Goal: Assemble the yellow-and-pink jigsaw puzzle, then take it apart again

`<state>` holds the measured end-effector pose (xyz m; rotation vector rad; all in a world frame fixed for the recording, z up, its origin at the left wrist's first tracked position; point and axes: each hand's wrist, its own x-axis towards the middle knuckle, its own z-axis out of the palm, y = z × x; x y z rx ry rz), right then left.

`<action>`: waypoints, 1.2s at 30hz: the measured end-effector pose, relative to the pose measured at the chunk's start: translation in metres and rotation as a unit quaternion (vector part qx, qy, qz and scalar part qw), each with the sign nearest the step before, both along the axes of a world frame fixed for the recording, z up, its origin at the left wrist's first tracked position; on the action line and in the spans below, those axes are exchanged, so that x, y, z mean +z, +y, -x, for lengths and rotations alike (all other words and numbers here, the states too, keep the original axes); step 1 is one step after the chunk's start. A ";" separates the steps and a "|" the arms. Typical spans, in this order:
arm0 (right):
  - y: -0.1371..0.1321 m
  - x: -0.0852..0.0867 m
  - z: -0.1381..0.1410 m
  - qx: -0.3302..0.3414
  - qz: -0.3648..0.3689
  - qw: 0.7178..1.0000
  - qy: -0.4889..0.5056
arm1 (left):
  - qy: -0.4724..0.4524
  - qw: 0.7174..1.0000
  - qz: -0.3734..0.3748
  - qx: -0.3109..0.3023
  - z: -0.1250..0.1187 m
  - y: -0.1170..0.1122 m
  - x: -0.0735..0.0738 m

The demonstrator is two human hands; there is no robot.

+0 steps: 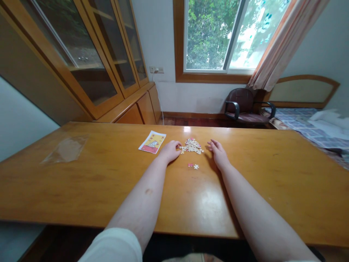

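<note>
A heap of jigsaw puzzle pieces [193, 146], mostly pale side up with a few pink ones, lies on the wooden table [128, 182]. My left hand [171, 151] rests at the heap's left edge, its fingers bent and the thumb apart, close against the outermost pieces. To the right of the heap is my right hand [219, 154], fingers apart with nothing in them. Nearer to me, between my forearms, a pink piece [190, 165] lies beside a pale piece [196, 167]. Left of my left hand is a picture card [152, 142] in yellow and pink.
A clear plastic bag [67, 148] lies flat at the table's left. Beyond the table stand a glass-door cabinet [109, 105], a dark red armchair [242, 103] and a bed [313, 122] at the right. The window [209, 36] is behind.
</note>
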<state>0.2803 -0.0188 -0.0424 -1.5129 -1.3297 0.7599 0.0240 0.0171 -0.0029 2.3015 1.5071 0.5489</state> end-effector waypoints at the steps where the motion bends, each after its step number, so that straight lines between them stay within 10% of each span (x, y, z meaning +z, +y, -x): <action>1: -0.003 0.001 0.002 -0.023 -0.019 0.999 0.021 | 0.010 1.000 0.000 -0.008 -0.001 -0.001 0.003; 7: -0.010 0.017 0.013 0.086 -0.046 0.988 -0.123 | 0.056 0.997 0.046 -0.013 -0.010 -0.007 0.012; 16: -0.023 0.030 0.036 0.239 -0.082 0.889 -0.381 | 0.029 0.998 0.002 0.051 -0.022 -0.004 0.008; 36: -0.004 0.019 0.011 0.221 -0.156 0.921 -0.281 | 0.075 0.994 0.036 0.069 -0.015 0.005 -0.001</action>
